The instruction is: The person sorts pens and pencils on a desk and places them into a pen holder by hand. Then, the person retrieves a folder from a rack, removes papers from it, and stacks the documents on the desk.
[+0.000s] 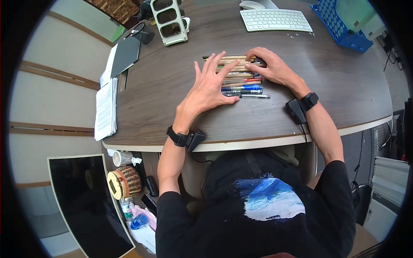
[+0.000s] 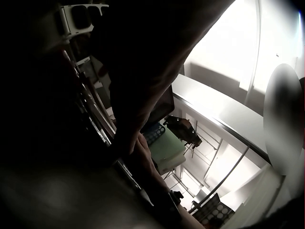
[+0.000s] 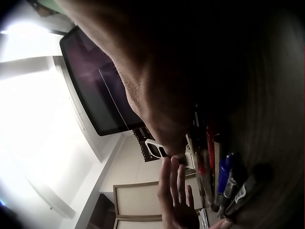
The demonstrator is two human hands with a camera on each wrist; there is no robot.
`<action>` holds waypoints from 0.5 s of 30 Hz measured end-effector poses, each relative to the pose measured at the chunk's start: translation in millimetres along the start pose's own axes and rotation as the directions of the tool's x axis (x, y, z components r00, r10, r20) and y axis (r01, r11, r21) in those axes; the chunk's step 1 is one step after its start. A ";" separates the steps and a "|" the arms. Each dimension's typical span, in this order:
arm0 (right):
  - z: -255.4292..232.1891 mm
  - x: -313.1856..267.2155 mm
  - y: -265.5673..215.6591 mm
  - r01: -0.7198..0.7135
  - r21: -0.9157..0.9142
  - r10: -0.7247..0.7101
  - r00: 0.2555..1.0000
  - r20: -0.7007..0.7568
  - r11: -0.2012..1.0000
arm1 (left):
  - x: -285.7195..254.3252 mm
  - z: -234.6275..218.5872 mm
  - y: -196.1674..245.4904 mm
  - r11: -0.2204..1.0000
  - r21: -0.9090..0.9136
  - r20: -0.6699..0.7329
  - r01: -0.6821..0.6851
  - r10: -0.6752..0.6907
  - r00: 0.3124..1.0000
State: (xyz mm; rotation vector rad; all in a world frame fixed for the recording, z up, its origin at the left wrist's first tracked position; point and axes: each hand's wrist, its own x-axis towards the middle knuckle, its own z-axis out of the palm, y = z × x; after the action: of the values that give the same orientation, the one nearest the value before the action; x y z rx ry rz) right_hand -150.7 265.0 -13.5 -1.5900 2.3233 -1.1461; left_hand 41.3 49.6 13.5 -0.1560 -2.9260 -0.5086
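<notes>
In the head view a row of pens and pencils (image 1: 243, 81) lies side by side on the desk, roughly parallel to its front edge. Blue-capped pens (image 1: 254, 87) and a clear pen (image 1: 258, 96) form its near side. My left hand (image 1: 211, 86) spreads its fingers over the row's left end, the thumb by the nearest pens. At the right end, my right hand (image 1: 273, 66) curves thumb and index finger round the ends of the far pencils (image 1: 236, 60). The right wrist view shows a blue cap (image 3: 225, 171) and the left hand (image 3: 178, 205) opposite; the left wrist view is mostly dark.
A white keyboard (image 1: 276, 20) and mouse (image 1: 252, 5) sit at the back of the desk (image 1: 159, 94). A blue basket (image 1: 348, 38) stands at the right. To the left are a paper stack (image 1: 106, 109), a dark folder (image 1: 126, 56) and a white holder with three openings (image 1: 170, 23).
</notes>
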 end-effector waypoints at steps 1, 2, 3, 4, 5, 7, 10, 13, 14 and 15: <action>1.5 0.6 -0.3 -0.020 0.002 0.020 1.000 -0.014 1.000 | -1.3 -3.2 1.4 1.000 -0.018 -0.044 -0.010 0.010 0.999; 2.0 -0.3 -0.5 -0.023 0.009 0.024 0.999 -0.024 1.000 | -2.8 -6.5 2.6 1.000 -0.011 -0.035 -0.016 0.016 0.999; 1.3 -0.7 0.0 -0.037 0.031 0.038 0.999 -0.037 0.999 | -3.7 -9.2 3.8 1.000 -0.015 -0.050 -0.025 0.024 0.998; 0.4 -1.5 -1.3 -0.052 0.053 0.054 0.997 -0.048 0.997 | -5.6 -10.5 5.0 0.999 -0.020 -0.065 -0.033 0.031 0.997; 1.1 -2.9 -1.0 -0.059 0.060 0.063 0.997 -0.053 0.996 | -10.4 -9.8 5.9 0.999 -0.020 -0.054 -0.036 0.035 0.998; 2.0 -2.1 1.1 -0.068 0.087 0.074 0.995 -0.063 0.994 | -23.9 -7.8 5.4 0.997 0.031 -0.079 -0.077 0.079 0.994; 3.7 -2.4 5.2 -0.049 0.086 0.056 0.994 -0.090 0.995 | -43.2 -1.5 2.2 0.997 -0.051 -0.053 -0.057 0.055 0.997; 6.2 -2.6 8.9 -0.038 0.070 0.046 0.991 -0.122 0.997 | -56.8 -5.4 0.3 0.998 -0.059 -0.064 -0.031 0.027 0.998; 5.6 -1.6 9.5 -0.016 0.042 0.022 0.990 -0.137 0.999 | -56.2 -8.8 -1.2 0.998 -0.055 -0.067 -0.033 0.029 0.997; 5.1 -1.2 10.3 -0.012 0.042 0.018 0.990 -0.139 0.999 | -56.4 -11.8 -2.9 0.997 -0.066 -0.099 -0.038 0.032 0.995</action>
State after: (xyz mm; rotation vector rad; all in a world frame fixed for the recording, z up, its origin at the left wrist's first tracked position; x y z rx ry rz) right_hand -155.6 265.2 -24.0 -1.5225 2.3738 -1.3331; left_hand 97.9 38.6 13.3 -0.1851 -2.8077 -0.5930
